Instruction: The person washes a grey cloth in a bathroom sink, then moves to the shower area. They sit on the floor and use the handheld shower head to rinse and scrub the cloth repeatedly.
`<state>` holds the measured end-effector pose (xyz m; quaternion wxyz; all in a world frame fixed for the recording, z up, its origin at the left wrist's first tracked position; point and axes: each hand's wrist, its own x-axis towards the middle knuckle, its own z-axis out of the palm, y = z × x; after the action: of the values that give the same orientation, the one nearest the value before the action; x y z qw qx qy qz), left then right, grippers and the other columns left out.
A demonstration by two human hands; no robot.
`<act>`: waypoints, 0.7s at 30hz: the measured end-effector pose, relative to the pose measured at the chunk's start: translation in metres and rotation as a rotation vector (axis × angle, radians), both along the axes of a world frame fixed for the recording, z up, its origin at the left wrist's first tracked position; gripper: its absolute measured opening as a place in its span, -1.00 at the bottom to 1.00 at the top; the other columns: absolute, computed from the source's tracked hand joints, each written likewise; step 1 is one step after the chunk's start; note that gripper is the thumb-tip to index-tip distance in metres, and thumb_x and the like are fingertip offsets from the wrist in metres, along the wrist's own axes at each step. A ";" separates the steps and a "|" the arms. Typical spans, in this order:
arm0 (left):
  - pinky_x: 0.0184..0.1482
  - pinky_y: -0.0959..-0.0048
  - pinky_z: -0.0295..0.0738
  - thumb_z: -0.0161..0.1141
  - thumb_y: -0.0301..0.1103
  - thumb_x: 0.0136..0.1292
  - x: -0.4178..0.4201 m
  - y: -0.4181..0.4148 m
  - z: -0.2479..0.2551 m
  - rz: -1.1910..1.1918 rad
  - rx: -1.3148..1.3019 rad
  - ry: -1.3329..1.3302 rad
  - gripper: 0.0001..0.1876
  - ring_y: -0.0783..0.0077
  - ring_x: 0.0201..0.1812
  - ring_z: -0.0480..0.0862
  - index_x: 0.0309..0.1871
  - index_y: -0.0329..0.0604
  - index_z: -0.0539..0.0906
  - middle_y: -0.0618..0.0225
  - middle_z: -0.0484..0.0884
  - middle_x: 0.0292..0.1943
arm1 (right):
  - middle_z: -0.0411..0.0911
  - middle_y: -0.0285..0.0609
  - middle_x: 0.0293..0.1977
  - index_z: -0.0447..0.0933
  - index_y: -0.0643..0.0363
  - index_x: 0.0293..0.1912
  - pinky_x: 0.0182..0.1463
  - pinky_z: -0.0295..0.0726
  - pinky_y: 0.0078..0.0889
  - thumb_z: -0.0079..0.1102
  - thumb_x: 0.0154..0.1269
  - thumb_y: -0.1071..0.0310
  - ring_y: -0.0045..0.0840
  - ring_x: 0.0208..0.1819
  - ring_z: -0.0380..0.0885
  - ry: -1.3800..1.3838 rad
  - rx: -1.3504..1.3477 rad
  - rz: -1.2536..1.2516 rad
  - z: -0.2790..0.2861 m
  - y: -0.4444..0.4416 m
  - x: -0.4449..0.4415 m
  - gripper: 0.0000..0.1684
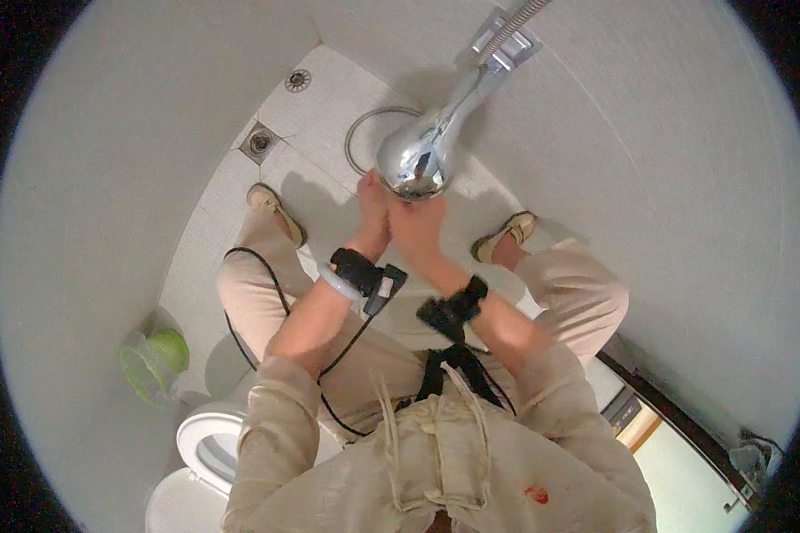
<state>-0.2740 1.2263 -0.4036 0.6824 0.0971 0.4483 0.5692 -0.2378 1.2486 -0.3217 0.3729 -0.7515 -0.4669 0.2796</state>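
A chrome handheld shower head (pixel 417 156) rests in its wall bracket (pixel 507 45), with a metal shower hose (pixel 517 23) running up from it. Just below the head's rounded end, close together, are my left hand (pixel 373 210) and my right hand (pixel 417 223). The shower head partly covers the fingers of both, so whether they hold anything is hidden. Black straps with small devices circle both wrists, and a pale bangle (pixel 339 282) sits beside the strap on my left arm. Behind the shower head, a loop of hose (pixel 350 136) hangs low near the tiled floor.
Two floor drains (pixel 261 142) lie towards the upper left. A green plastic basket (pixel 167 350) is by the left wall, above a white toilet (pixel 207 440). Walls stand close on both sides; a dark door-sill edge (pixel 680 413) runs at lower right. A black cable (pixel 347 353) crosses my lap.
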 end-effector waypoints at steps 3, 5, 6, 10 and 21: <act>-0.38 0.51 0.42 -0.08 -0.25 0.22 0.017 -0.004 0.030 0.007 0.096 0.037 -0.71 0.62 -0.38 0.46 -0.12 -0.26 0.45 0.38 0.52 -0.30 | 0.49 0.06 -0.58 0.46 0.29 -0.50 -0.45 0.35 -0.15 0.20 -0.25 0.39 -0.10 -0.50 0.46 0.198 0.283 0.216 -0.061 -0.007 0.048 -0.78; -0.40 0.53 0.42 -0.07 -0.27 0.22 0.021 -0.001 0.060 -0.091 0.144 0.246 -0.72 0.62 -0.39 0.47 -0.11 -0.25 0.45 0.40 0.51 -0.30 | 0.50 0.05 -0.54 0.47 0.29 -0.42 -0.40 0.40 -0.19 0.10 -0.17 0.44 -0.08 -0.46 0.48 0.024 0.215 0.355 -0.092 0.012 0.083 -0.80; -0.06 0.47 0.38 -0.05 -0.27 0.24 0.013 0.001 0.021 -0.243 0.035 0.212 -0.61 0.45 -0.15 0.49 0.10 -0.23 0.31 0.33 0.48 -0.09 | 0.50 0.07 -0.51 0.47 0.30 -0.38 -0.36 0.41 -0.21 0.07 -0.14 0.45 -0.08 -0.41 0.48 -0.077 0.159 0.414 -0.092 0.020 0.086 -0.79; -0.10 0.50 0.38 0.14 -0.27 0.11 -0.014 0.005 0.025 -0.440 0.255 0.463 -0.59 0.51 -0.17 0.49 0.02 -0.21 0.40 0.37 0.52 -0.13 | 0.48 0.09 -0.28 0.43 0.28 -0.19 -0.21 0.43 -0.33 -0.01 0.00 0.45 -0.14 -0.25 0.48 -0.108 -0.044 0.456 -0.076 0.028 0.092 -0.70; -0.42 0.47 0.38 0.16 -0.24 -0.02 -0.017 0.006 0.025 -0.509 0.315 0.861 -0.70 0.51 -0.47 0.53 -0.25 -0.24 0.54 0.33 0.57 -0.51 | 0.45 -0.21 -0.25 0.31 0.25 -0.04 -0.17 0.40 -0.47 0.10 0.05 0.39 -0.47 -0.25 0.42 -0.149 -0.357 1.291 -0.053 0.031 0.139 -0.57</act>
<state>-0.2915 1.2328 -0.3788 0.5300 0.5295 0.5596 0.3545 -0.0990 1.2797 -0.3748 -0.0324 -0.3891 -0.7935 0.4668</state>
